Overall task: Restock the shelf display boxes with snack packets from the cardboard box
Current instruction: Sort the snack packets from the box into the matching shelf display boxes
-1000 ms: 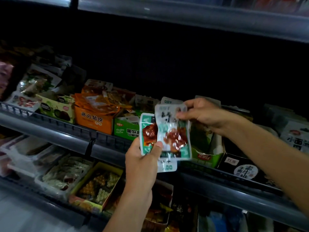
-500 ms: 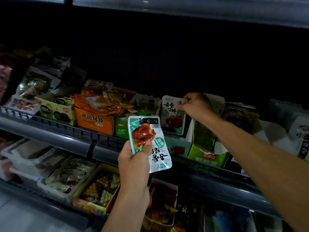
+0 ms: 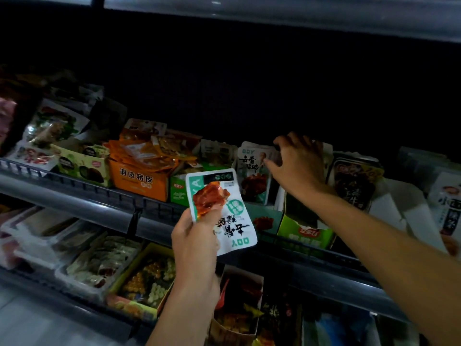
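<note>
My left hand grips a white-and-green snack packet with red meat pictured on it, held upside down in front of the shelf rail. A matching packet stands upright in the teal display box on the middle shelf. My right hand hovers over that box just right of the standing packet, fingers spread, with nothing in it. The cardboard box is not in view.
An orange display box full of orange packets and a small green box sit left of the teal one. A green box and dark packets stand to the right. The shelf rail runs across; trays fill the lower shelf.
My right hand took one packet off the pair, set it upright in the teal box and let go. My left hand kept the other packet and drifted slightly left.
</note>
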The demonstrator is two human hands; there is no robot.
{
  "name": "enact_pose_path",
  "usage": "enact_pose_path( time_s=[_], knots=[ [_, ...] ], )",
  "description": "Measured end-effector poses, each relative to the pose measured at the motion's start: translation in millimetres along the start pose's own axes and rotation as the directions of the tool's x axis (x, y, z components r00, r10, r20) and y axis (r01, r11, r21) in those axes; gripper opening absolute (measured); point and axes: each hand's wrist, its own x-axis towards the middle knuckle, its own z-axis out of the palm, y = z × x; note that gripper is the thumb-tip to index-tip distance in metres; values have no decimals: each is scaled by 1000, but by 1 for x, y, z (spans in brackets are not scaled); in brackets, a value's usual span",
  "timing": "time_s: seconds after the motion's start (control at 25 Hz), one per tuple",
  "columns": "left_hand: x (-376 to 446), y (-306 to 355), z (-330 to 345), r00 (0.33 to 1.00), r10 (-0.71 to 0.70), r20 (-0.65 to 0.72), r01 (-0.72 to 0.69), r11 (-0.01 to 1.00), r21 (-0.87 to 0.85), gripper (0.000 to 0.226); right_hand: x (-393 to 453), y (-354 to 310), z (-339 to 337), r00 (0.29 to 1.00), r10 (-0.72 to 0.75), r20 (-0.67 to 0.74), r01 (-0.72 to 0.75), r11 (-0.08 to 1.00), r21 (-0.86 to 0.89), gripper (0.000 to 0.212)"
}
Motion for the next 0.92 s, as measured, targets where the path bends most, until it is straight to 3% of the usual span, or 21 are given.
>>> enact_pose_path(
  time_s=[0.08, 0.2, 0.28, 0.36, 0.44, 0.48, 0.52, 0.56, 0.6, 0.64, 0.72, 0.8, 0.92],
  knots=[
    [5, 1, -3, 997, -63, -38, 60, 995, -79, 6, -17, -7, -27, 999, 40, -2, -38, 953, 300, 34],
    [9, 1, -2, 996, -92, -12, 89, 987, -134, 12, -60, -21, -70, 955, -128, 268, -46, 829, 558, 54],
    [8, 1, 0, 994, -92, 53, 99, 982, -163, 19, -82, -31, -87, 878, -187, 440, -224, 652, 725, 34],
    [5, -1, 3, 989, -106, 108, 122, 980, -157, 25, -86, -30, -87, 812, -93, 576, -521, 329, 787, 8],
    [0, -5, 5, 988, -95, 120, 101, 994, -46, 22, -77, -23, -83, 762, 59, 645, -644, 186, 742, 10],
    [-2, -7, 7, 990, -81, 116, 76, 996, 47, 16, -69, -17, -83, 775, 142, 616, -632, 174, 755, 12],
    [-4, -10, 8, 992, -55, 112, 40, 990, 132, 12, -58, -11, -83, 825, 234, 514, -562, 250, 789, 13],
    [-5, -12, 9, 994, -22, 107, 0, 979, 203, 9, -46, -2, -84, 897, 282, 341, -437, 441, 784, 14],
    [-5, -14, 9, 994, 14, 107, -43, 962, 269, 10, -32, 6, -84, 950, 251, 186, -306, 628, 715, 16],
    [-3, -18, 9, 991, 69, 112, -105, 926, 363, 11, -18, 12, -82, 977, 188, 102, -210, 745, 633, 20],
    [3, -23, 7, 967, 209, 142, -251, 731, 635, 17, 9, 18, -67, 991, 59, 119, -112, 850, 514, 24],
    [6, -26, 4, 944, 268, 193, -312, 534, 786, 31, 25, 12, -46, 978, -59, 200, -19, 929, 370, 23],
    [7, -30, 1, 942, 233, 243, -327, 468, 821, 51, 28, -6, -20, 951, -144, 275, 62, 956, 287, 18]
  ],
)
